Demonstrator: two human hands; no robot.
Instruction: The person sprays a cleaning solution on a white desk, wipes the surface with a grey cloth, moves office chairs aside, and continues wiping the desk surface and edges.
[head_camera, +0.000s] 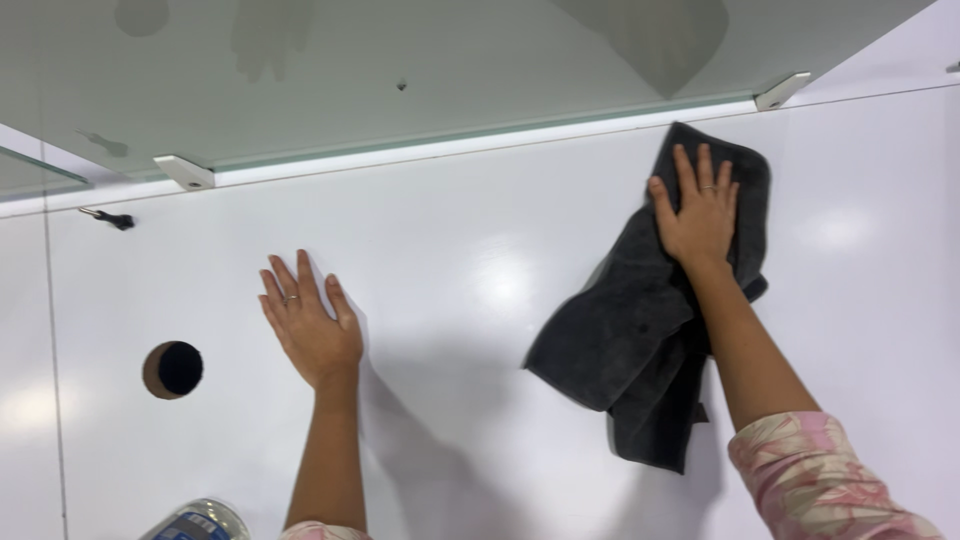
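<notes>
My right hand (697, 215) lies flat, fingers spread, pressing down on a dark grey cloth (630, 340) spread over the white desk (470, 260), close to the frosted glass divider (430, 70) at the far edge. The cloth trails back toward me under my forearm. My left hand (308, 320) rests flat and open on the bare white surface to the left, holding nothing. Both hands wear a ring.
A round cable hole (172, 369) sits in the desk left of my left hand. White brackets (185, 172) hold the glass divider. A small black clip (118, 220) lies at far left. A clear bottle top (200, 522) shows at the bottom edge.
</notes>
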